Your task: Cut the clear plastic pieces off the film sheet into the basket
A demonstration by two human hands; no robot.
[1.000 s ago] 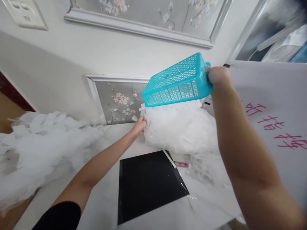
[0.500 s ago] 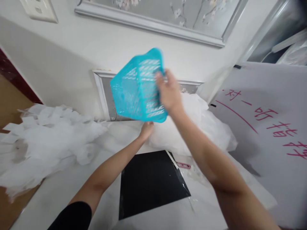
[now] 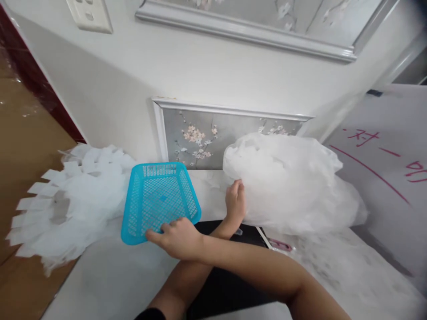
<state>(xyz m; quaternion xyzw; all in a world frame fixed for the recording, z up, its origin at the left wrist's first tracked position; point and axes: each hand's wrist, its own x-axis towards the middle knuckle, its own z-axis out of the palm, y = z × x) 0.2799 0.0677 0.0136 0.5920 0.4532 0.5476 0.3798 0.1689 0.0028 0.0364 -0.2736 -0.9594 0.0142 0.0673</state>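
An empty blue plastic basket (image 3: 163,195) rests on the white table, left of the middle. My right hand (image 3: 180,238) grips its near rim, its arm crossing over my left arm. My left hand (image 3: 235,202) is closed at the left edge of a large white plastic bag (image 3: 283,182); whether it pinches the film is hard to make out. Beneath my crossed arms lies a black sheet (image 3: 230,291), partly covered by them. A pink tool (image 3: 280,244) and a white strip (image 3: 263,237) are beside its upper right corner.
A heap of white strips and film (image 3: 90,191) overhangs the table's left side. Behind the table (image 3: 100,275) stands a wall with framed floral panels (image 3: 200,138). A white board (image 3: 393,133) with red writing borders the right side.
The blue basket has come down to the left onto the table, still held by my right hand. My arms now cross. My left hand is further right, and the view has shifted left.
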